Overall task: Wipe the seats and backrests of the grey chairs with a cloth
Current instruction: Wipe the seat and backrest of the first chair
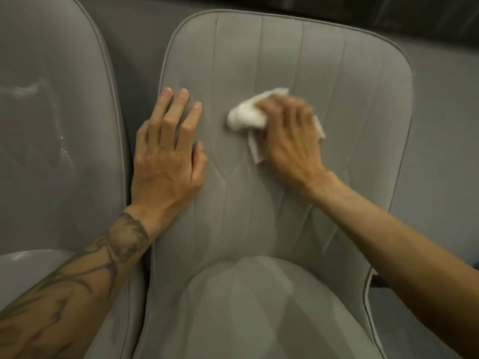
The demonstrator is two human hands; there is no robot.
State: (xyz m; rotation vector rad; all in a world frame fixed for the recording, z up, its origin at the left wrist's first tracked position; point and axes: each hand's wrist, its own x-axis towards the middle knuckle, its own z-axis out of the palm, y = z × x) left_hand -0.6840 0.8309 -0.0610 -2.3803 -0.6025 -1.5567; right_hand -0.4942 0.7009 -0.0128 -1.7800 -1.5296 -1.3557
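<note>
Backrest-wiping step: right hand grips white cloth bunched against centre of grey chair's backrest; left hand flat, fingers straight, bracing backrest's left edge. Next likely: sweep remaining backrest, then seat below.

An indoor seating area, though whether it is a home or a public room cannot be told. A padded grey chair stands just beside a second grey chair, both before a plain grey wall.
</note>
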